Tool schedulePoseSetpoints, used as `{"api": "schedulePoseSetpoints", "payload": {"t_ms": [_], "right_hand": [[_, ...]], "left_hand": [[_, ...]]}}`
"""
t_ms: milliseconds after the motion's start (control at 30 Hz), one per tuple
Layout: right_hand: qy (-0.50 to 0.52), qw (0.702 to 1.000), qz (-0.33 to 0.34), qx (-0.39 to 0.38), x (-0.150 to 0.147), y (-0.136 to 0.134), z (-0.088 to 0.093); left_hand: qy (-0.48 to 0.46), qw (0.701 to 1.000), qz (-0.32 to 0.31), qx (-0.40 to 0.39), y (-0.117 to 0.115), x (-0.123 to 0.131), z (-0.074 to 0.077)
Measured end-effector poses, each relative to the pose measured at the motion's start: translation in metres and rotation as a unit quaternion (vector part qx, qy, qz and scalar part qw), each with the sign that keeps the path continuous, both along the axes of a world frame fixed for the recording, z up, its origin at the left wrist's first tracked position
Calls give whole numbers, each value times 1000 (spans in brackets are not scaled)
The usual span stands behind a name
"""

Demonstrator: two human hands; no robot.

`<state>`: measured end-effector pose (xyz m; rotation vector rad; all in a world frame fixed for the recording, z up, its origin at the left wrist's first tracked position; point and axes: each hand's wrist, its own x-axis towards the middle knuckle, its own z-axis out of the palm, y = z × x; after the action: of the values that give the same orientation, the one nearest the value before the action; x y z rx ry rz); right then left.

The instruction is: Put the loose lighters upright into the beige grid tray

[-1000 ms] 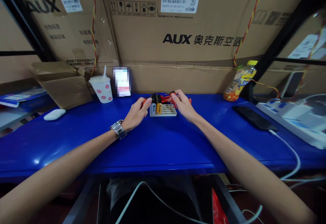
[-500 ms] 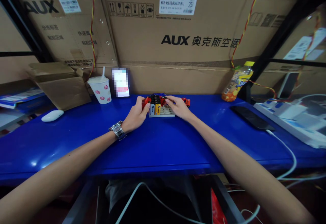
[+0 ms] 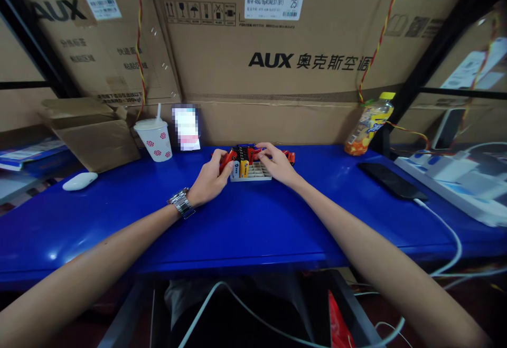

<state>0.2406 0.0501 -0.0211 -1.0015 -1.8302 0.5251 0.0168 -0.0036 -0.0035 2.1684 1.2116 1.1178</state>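
A white grid tray lies on the blue table, its left side filled with batteries standing upright. At its front left corner are a grey-blue battery and a yellow battery, with dark-topped ones behind. My left hand is closed around a red battery, tilted beside the tray's left end. Over the back of the open cells, the fingers of my right hand pinch a red battery, partly hidden by the fingertips. More red batteries lie behind my right hand.
Along the back stand an open cardboard box, a paper cup with straw, a lit phone and a drink bottle. A white case lies left; a dark phone on a cable and a power strip lie right.
The view has shifted slightly. My right fingers have risen a little at the back of the tray, and more of the red battery in my left hand shows. Both hands stay at the tray.
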Motion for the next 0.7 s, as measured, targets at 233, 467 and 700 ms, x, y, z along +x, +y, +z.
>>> {"api": "schedulePoseSetpoints", "payload": {"t_ms": [233, 467, 700], "right_hand": [[11, 999, -1, 30, -14, -36, 21], [53, 995, 89, -2, -28, -49, 27], [208, 978, 1, 4, 5, -23, 26]], "left_hand": [[25, 998, -32, 47, -8, 3, 2], [-3, 996, -83, 33, -16, 7, 6], [-26, 999, -27, -9, -9, 1, 6]]}}
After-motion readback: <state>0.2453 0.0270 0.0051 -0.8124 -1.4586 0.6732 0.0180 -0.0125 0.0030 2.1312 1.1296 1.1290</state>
